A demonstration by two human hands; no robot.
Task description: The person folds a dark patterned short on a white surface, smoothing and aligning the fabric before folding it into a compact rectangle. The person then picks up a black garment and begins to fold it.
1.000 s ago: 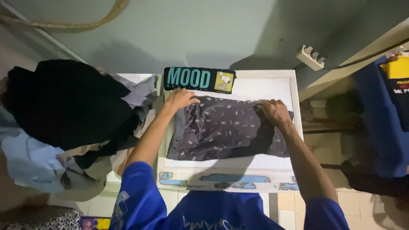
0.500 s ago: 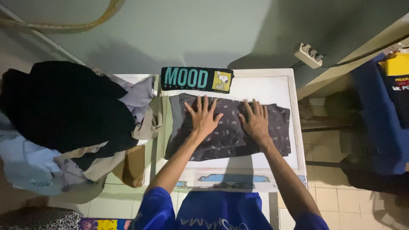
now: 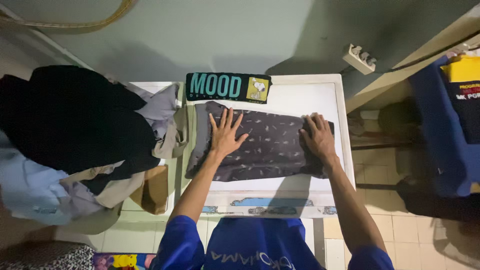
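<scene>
Grey patterned garment [image 3: 265, 145], long axis left-right, under both flat open hands, left [image 3: 226, 135], right [image 3: 317, 137], no grip closed.

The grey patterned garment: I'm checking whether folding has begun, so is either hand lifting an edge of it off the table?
No. The left hand and right hand both lie flat, palms down, on the grey patterned garment.

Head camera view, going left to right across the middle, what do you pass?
Heap of dark and pale clothes → left hand flat on the grey patterned garment → right hand on the same garment → white table rim → blue garment hanging at the right.
</scene>
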